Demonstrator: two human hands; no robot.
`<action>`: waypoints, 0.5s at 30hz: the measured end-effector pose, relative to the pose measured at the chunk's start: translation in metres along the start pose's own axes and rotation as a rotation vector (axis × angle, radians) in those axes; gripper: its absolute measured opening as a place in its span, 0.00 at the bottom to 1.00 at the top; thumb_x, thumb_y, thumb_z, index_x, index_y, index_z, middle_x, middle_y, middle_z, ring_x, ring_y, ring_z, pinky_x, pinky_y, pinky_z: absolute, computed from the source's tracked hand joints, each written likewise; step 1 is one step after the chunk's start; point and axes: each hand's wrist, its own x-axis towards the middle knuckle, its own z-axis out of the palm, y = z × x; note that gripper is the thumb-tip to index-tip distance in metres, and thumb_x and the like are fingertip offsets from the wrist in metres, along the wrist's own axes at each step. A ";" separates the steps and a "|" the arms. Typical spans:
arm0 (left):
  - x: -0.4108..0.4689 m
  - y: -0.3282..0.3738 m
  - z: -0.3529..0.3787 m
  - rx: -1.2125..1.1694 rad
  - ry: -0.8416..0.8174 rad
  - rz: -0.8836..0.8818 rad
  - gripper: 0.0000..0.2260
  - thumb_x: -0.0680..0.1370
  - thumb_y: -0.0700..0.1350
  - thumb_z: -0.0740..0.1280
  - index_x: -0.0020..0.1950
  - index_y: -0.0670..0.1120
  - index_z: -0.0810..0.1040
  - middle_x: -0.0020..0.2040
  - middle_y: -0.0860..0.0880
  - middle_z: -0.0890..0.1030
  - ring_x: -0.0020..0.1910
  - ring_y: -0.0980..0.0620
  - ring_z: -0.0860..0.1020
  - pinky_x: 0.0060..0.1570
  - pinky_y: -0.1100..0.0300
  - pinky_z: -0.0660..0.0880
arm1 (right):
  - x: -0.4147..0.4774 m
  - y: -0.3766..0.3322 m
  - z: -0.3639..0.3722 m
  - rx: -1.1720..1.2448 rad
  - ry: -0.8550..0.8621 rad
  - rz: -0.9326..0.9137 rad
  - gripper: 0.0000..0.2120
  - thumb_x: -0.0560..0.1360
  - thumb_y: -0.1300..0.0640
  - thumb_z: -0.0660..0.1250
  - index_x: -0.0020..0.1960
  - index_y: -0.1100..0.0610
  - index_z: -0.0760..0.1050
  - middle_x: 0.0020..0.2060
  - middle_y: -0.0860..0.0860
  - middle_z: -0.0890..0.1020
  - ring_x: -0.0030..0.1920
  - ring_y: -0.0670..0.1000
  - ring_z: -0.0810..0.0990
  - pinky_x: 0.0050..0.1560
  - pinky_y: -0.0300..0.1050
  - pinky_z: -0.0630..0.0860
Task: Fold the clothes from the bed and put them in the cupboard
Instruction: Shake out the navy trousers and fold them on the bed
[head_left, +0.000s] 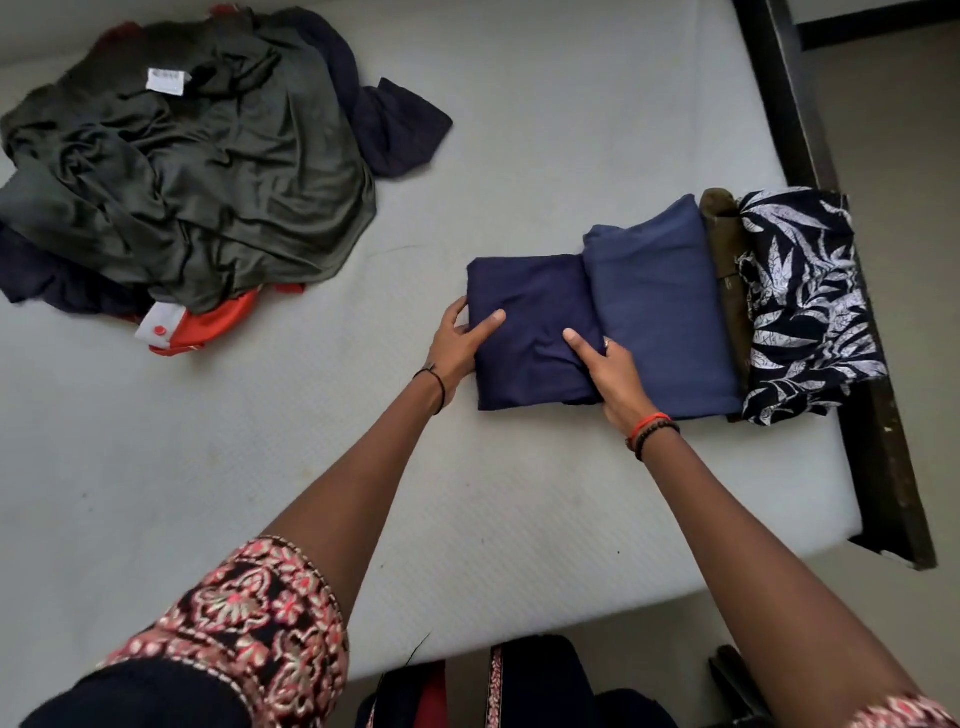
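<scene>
Four folded garments lie in one row near the right edge of the bed (519, 130), each touching or overlapping the next: a dark navy piece (524, 306), a blue piece (660, 312), an olive piece (727, 260) and a leaf-print piece (805, 312), which hangs partly over the dark bed frame (795, 104). Two hands hold the dark navy piece. The left hand (457, 345) grips its left edge, thumb on top and fingers curled at the side. The right hand (615, 376) pinches its right side, thumb on top, fingers tucked out of sight where it meets the blue piece. One loose heap of unfolded clothes (182, 171), dark green, navy and red-orange, sits well apart at the bed's far left.
</scene>
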 end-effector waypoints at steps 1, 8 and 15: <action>0.001 -0.006 -0.001 0.059 0.014 -0.018 0.32 0.71 0.53 0.74 0.71 0.53 0.64 0.65 0.52 0.75 0.60 0.53 0.76 0.57 0.52 0.77 | 0.002 0.001 0.000 -0.017 0.003 0.005 0.19 0.71 0.47 0.73 0.56 0.58 0.78 0.51 0.50 0.84 0.52 0.48 0.82 0.57 0.47 0.78; -0.029 -0.051 0.003 0.243 0.127 -0.024 0.17 0.75 0.42 0.70 0.62 0.43 0.72 0.57 0.45 0.78 0.52 0.50 0.77 0.53 0.56 0.76 | -0.005 0.011 -0.004 -0.031 -0.053 0.078 0.22 0.70 0.58 0.74 0.62 0.55 0.72 0.55 0.50 0.81 0.52 0.49 0.81 0.54 0.48 0.79; -0.037 -0.076 0.006 0.260 0.196 -0.049 0.07 0.74 0.42 0.71 0.49 0.43 0.76 0.48 0.46 0.81 0.48 0.49 0.79 0.53 0.54 0.77 | -0.021 0.028 -0.007 -0.227 0.070 -0.007 0.23 0.70 0.59 0.75 0.62 0.60 0.72 0.56 0.53 0.80 0.55 0.52 0.78 0.60 0.48 0.75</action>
